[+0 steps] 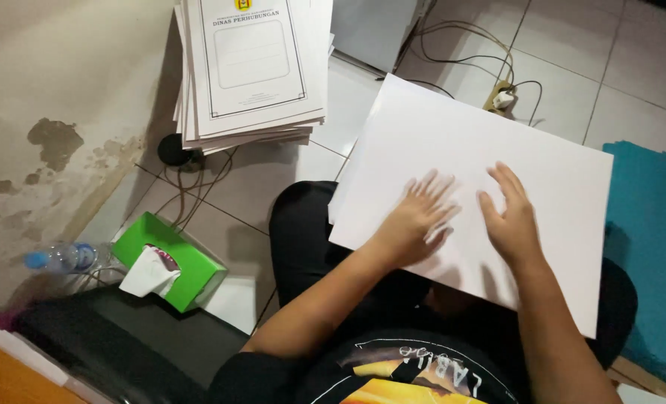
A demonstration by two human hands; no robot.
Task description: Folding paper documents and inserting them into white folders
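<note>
A large blank white sheet (467, 142) lies across my lap, over my black trousers. My left hand (416, 217) rests flat on the sheet with fingers spread, slightly blurred. Beside it my right hand (511, 217) also lies flat on the paper, fingers extended toward the far edge. Neither hand grips anything; both press on the sheet's near middle. The sheet's near corner hangs over my right knee.
A stack of printed white covers (254, 67) sits on the tiled floor at upper left. A green tissue box (176, 262) and a plastic water bottle (60, 258) lie by the stained wall. Teal sheets (651, 247) lie at right; cables and a plug (501, 97) lie beyond.
</note>
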